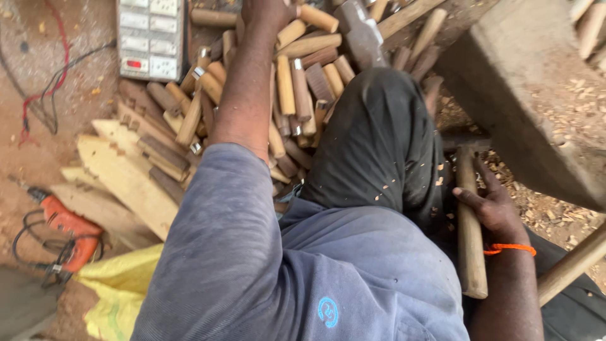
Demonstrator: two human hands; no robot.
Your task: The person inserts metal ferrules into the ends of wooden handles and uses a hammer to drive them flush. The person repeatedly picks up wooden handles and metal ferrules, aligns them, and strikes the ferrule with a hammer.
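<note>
Wooden handle [470, 240]: long, pale, gripped in closed right hand [495, 208], beside the knee. Left hand [268, 12] reaches into pile of short wooden handles [290, 82] ahead; its grip cannot be told. Hammer head [363, 35] just right of it.

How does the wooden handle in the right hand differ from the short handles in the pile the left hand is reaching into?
The handle in the right hand is long, single and bare wood; the piled handles under the left hand are short and many, some with metal collars at one end. The long one lies gripped beside the knee; the short ones lie loose, crisscrossed on the ground. Both are rounded, light brown wood.
</note>
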